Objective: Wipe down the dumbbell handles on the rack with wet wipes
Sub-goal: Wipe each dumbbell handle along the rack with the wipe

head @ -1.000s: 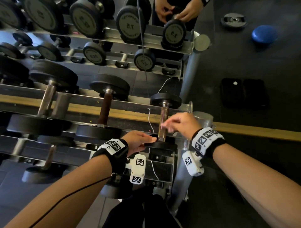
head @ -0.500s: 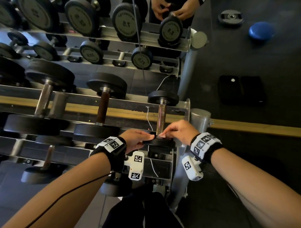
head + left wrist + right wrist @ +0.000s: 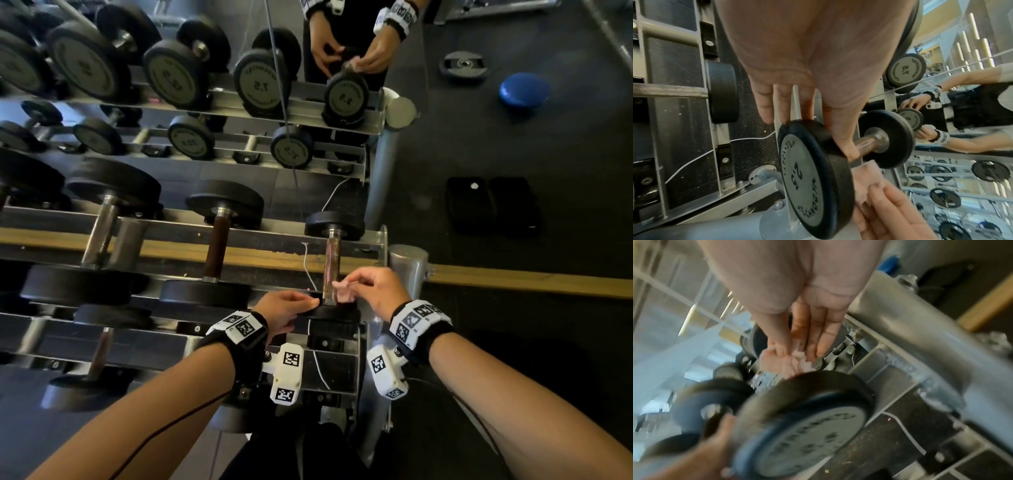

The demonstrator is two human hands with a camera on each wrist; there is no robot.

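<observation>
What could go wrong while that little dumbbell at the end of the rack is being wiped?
The left hand steadies only the near head of the small dumbbell, so a hard rub might roll it on the rack. The right hand pinches the wet wipe bunched small by the lower end of the handle, so the far part may get missed. A thin white cable runs close and could snag.

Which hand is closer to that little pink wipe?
Right. The right hand pinches the wipe at the dumbbell handle; the left hand is just left of it, holding the near weight plate.
</observation>
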